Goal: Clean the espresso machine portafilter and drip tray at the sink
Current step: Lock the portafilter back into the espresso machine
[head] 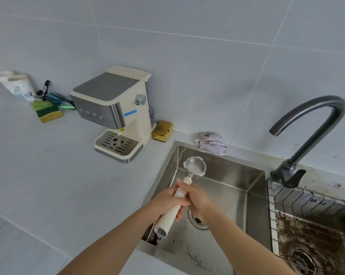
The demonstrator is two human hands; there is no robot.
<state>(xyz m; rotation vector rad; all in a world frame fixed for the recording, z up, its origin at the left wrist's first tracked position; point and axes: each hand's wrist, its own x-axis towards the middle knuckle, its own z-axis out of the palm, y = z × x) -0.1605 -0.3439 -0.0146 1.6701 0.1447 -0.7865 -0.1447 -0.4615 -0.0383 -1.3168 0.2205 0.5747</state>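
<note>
2 grips hold 1 portafilter (195,167) by its handle above the sink (237,175). The left grip (166,203) closes round the handle's middle, and the right grip (198,201) curls over it just ahead. Beyond both grips the basket faces up. The drip tray (118,144) sits in the espresso machine (112,100), up and left of the grips. Risk: the faucet (306,120) spout lies well right of the grips. Releasing 1 grip to reach it may let the smooth handle slip and strike the basin.

The right basin (316,237) runs off-frame; the pack (16,85) is blurred.
</note>
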